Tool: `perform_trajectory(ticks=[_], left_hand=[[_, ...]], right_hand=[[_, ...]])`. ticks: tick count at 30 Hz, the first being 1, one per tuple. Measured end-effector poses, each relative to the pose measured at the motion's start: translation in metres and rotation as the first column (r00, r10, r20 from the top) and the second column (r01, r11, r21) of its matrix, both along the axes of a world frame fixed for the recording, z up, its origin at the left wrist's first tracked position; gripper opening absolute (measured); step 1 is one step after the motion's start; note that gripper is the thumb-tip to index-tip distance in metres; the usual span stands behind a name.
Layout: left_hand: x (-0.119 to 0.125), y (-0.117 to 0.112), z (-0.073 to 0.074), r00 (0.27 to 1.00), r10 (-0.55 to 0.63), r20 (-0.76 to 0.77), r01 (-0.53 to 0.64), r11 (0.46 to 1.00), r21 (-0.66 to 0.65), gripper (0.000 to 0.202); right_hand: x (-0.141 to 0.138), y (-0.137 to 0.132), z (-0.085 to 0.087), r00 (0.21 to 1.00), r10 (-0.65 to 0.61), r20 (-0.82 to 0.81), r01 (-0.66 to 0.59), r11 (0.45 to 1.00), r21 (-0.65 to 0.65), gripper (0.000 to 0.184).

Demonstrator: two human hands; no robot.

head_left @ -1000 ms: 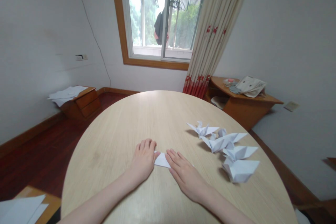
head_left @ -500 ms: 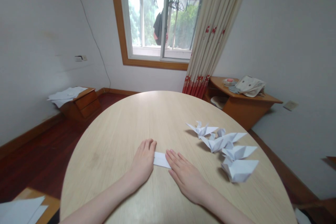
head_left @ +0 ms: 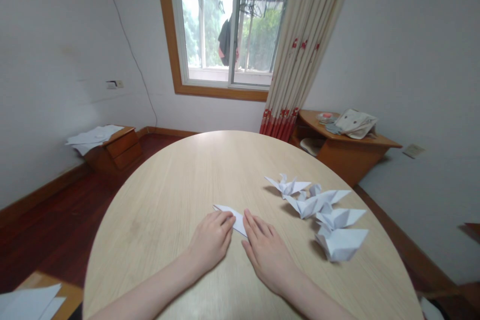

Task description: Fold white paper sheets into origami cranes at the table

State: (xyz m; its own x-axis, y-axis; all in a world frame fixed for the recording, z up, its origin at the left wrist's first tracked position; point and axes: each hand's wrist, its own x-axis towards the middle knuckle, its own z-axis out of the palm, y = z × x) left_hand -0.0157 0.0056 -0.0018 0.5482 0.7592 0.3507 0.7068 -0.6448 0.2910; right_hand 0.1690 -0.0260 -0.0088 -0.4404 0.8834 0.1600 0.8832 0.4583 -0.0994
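Note:
A narrow piece of folded white paper [head_left: 239, 223] lies on the round wooden table, its far tip pointing up and left. My left hand [head_left: 213, 236] rests over its middle, fingers bent and closed together on it. Stretched out flat, my right hand [head_left: 267, 250] presses the near right end with its fingertips, the thumb slightly apart. Parts of the paper are hidden under both hands. Right of them stand several folded white paper cranes [head_left: 347, 245] in a loose row, the nearest ones closest to my right hand.
The light round table [head_left: 157, 200] fills the foreground. White sheets [head_left: 30, 300] lie on a surface at the lower left, and more papers [head_left: 93, 136] cover a small drawer cabinet [head_left: 123, 147]. A corner desk [head_left: 348, 155] with a cloth bag [head_left: 356, 123] stands behind right.
The folded paper has turned, its left end now pointing farther away. My left hand has shifted right and nearer, onto the paper. My right hand has moved slightly right.

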Motion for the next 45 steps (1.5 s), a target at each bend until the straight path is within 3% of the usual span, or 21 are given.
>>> perform_trajectory(ticks=[5,14,21,28,35,45], left_hand=[[0.001,0.000,0.001,0.995,0.004,-0.100,-0.006,1.000,-0.017,0.033],[-0.004,0.008,-0.010,0.998,-0.041,-0.052,0.034,0.992,-0.124,0.037],[-0.009,0.014,-0.020,0.993,-0.110,-0.046,0.104,0.987,-0.123,0.042],[-0.014,0.014,-0.006,0.985,-0.171,0.014,0.172,0.984,-0.055,0.035],[-0.014,0.013,-0.002,0.963,-0.236,0.131,0.250,0.963,-0.101,0.028],[-0.018,0.011,0.013,0.959,-0.275,0.067,0.282,0.948,-0.146,0.030]], right_hand=[[0.001,-0.001,0.006,1.000,0.010,-0.028,-0.010,1.000,-0.020,0.045],[0.005,-0.001,0.022,0.979,0.109,-0.171,-0.119,0.992,-0.048,0.040],[0.011,0.002,0.020,0.956,0.161,-0.244,-0.169,0.986,-0.013,0.036],[0.015,0.005,0.012,0.938,0.209,-0.277,-0.183,0.976,0.119,0.027],[0.019,0.007,0.013,0.884,0.316,-0.344,-0.312,0.948,0.069,0.045],[0.026,0.015,0.009,0.859,0.354,-0.369,-0.372,0.928,0.024,0.035]])
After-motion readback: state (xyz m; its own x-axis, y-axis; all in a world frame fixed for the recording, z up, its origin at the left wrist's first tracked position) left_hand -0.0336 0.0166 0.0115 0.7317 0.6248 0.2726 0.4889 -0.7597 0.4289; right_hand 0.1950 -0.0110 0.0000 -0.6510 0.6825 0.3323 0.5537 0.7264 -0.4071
